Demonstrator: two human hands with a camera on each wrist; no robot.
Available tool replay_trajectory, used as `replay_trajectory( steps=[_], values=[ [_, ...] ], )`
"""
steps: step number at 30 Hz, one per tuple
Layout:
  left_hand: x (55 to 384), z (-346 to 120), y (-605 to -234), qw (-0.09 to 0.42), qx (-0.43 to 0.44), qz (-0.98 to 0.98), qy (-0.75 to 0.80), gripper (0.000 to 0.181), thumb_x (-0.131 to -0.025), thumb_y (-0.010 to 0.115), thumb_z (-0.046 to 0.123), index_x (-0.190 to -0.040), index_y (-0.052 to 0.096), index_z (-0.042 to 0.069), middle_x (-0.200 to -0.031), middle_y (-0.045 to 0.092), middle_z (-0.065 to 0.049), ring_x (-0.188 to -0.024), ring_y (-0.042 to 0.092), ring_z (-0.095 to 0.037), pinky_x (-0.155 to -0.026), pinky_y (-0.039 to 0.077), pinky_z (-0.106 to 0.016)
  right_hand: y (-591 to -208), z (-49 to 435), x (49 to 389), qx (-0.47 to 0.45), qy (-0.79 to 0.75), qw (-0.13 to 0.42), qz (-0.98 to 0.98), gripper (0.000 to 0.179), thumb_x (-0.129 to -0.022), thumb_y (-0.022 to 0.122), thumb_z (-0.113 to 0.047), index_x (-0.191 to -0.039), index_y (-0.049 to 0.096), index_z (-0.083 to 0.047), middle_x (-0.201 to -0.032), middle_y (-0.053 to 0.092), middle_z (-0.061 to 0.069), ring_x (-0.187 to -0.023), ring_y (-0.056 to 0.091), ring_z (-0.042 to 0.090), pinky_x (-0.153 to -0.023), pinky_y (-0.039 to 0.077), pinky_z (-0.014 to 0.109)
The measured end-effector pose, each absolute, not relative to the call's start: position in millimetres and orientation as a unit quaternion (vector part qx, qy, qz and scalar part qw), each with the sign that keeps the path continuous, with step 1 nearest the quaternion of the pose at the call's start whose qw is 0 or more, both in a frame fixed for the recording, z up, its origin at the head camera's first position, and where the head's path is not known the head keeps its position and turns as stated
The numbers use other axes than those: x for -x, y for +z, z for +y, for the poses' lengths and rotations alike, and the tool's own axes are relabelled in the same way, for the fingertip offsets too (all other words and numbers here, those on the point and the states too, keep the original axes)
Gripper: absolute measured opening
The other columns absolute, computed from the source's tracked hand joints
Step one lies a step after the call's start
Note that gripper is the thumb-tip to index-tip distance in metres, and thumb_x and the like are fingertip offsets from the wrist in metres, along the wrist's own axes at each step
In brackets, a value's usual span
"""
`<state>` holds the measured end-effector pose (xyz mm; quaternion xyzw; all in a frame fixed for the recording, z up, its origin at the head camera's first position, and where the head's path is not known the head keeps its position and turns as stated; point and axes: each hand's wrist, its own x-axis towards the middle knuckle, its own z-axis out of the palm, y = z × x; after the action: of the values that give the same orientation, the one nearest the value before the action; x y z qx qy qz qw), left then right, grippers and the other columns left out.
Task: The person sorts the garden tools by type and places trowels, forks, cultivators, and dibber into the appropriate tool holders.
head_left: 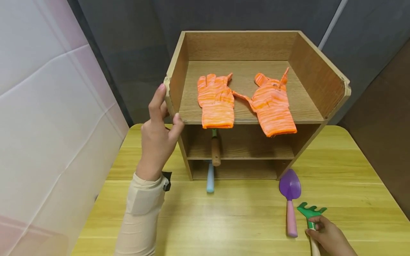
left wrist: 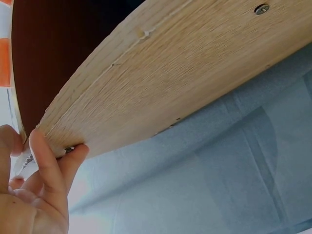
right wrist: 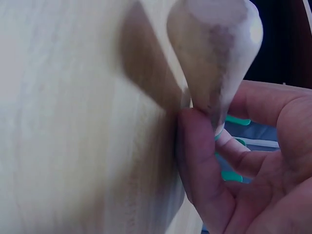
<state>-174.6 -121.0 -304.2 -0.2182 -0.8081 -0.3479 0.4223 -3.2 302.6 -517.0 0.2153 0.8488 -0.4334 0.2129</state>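
Observation:
My left hand (head_left: 158, 133) grips the left side panel of a small wooden shelf (head_left: 241, 46). In the left wrist view its fingers (left wrist: 46, 163) lie against the panel's outer face. At the lower right, my right hand (head_left: 331, 236) pinches a green hand rake (head_left: 310, 212) near where its head meets the pale wooden handle (right wrist: 209, 53). The rake's head points away from me over the table, and its shadow falls close beside the handle. Left of the rake lies a purple trowel (head_left: 290, 190) with a pink handle.
Two orange knitted gloves (head_left: 218, 99) lie on the shelf's top, cuffs over its front edge. A brown wooden handle (head_left: 216, 152) sticks out of the middle tier, a light blue handle (head_left: 210, 179) out of the bottom one. The shelf stands on a yellowish wooden table (head_left: 237, 220).

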Motion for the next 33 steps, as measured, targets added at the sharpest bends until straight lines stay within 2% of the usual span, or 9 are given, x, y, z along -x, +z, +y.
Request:
replay_trajectory(
  steps=[5,13,18,21,24,27,30,31,33],
  values=[
    [174,-122,-305,0.419,0.212,-0.809,-0.355,0.060,-0.084,0.049,0.004,-0.138,0.026,0.017,-0.112,0.065,-0.019,-0.069,0.064,-0.025,-0.046,0.037,-0.029,-518,302,3,-0.220,-0.444,0.209,0.843,0.034,-0.086,0.057,-0.008,-0.112,0.045,0.009,-0.078,0.048,0.004,-0.054,0.044,0.010,-0.049,0.041,0.023],
    [174,-123,-309,0.420,0.210,-0.809,-0.353,0.060,-0.085,0.050,0.005,-0.138,0.026,0.017,-0.111,0.066,-0.017,-0.067,0.064,-0.025,-0.044,0.035,-0.029,-519,305,2,-0.231,-0.447,0.207,0.839,0.037,-0.086,0.059,-0.010,-0.113,0.045,0.009,-0.078,0.049,0.003,-0.054,0.043,0.009,-0.049,0.040,0.022],
    [173,-123,-309,0.420,0.215,-0.805,-0.359,0.060,-0.085,0.050,0.004,-0.138,0.026,0.017,-0.111,0.066,-0.018,-0.068,0.064,-0.024,-0.045,0.035,-0.028,-510,307,6,-0.213,-0.415,0.204,0.861,0.038,-0.085,0.061,-0.014,-0.112,0.047,0.009,-0.088,0.057,0.007,-0.070,0.051,0.012,-0.058,0.044,0.023],
    [174,-124,-309,0.427,0.214,-0.803,-0.356,0.060,-0.084,0.050,0.004,-0.138,0.027,0.016,-0.110,0.066,-0.018,-0.066,0.064,-0.025,-0.046,0.036,-0.029,-499,308,8,-0.200,-0.403,0.206,0.869,0.042,-0.087,0.059,-0.017,-0.117,0.045,0.008,-0.088,0.058,0.008,-0.072,0.053,0.013,-0.059,0.045,0.025],
    [175,-124,-308,0.431,0.211,-0.803,-0.352,0.060,-0.084,0.050,0.004,-0.138,0.027,0.016,-0.109,0.067,-0.017,-0.067,0.064,-0.025,-0.046,0.037,-0.030,-488,307,9,-0.191,-0.388,0.204,0.878,0.042,-0.088,0.058,-0.020,-0.121,0.045,0.003,-0.089,0.057,0.008,-0.065,0.051,0.014,-0.055,0.045,0.027],
    [175,-124,-307,0.432,0.214,-0.806,-0.343,0.060,-0.084,0.051,0.004,-0.138,0.027,0.016,-0.109,0.066,-0.018,-0.051,0.053,-0.021,-0.045,0.034,-0.028,-481,304,10,-0.166,-0.378,0.193,0.890,0.038,-0.088,0.058,-0.021,-0.118,0.047,0.000,-0.097,0.057,0.011,-0.061,0.051,0.013,-0.055,0.044,0.027],
    [175,-124,-307,0.433,0.219,-0.807,-0.337,0.061,-0.084,0.051,0.003,-0.138,0.026,0.016,-0.106,0.067,-0.018,-0.046,0.042,-0.018,-0.044,0.028,-0.026,-474,301,12,-0.150,-0.381,0.185,0.893,0.034,-0.088,0.057,-0.018,-0.117,0.047,-0.001,-0.105,0.054,0.013,-0.057,0.049,0.012,-0.053,0.044,0.027],
    [175,-123,-307,0.433,0.220,-0.807,-0.335,0.060,-0.084,0.051,0.003,-0.138,0.026,0.016,-0.106,0.067,-0.018,-0.046,0.041,-0.017,-0.044,0.027,-0.025,-472,301,13,-0.144,-0.380,0.183,0.895,0.034,-0.088,0.056,-0.017,-0.116,0.047,0.000,-0.105,0.055,0.014,-0.056,0.049,0.012,-0.053,0.044,0.027],
    [176,-123,-306,0.432,0.222,-0.806,-0.338,0.060,-0.084,0.050,0.004,-0.138,0.026,0.016,-0.105,0.068,-0.017,-0.050,0.048,-0.019,-0.045,0.028,-0.025,-467,298,15,-0.137,-0.380,0.177,0.898,0.034,-0.088,0.057,-0.015,-0.117,0.048,0.000,-0.104,0.055,0.013,-0.055,0.048,0.011,-0.053,0.044,0.026]
  ],
)
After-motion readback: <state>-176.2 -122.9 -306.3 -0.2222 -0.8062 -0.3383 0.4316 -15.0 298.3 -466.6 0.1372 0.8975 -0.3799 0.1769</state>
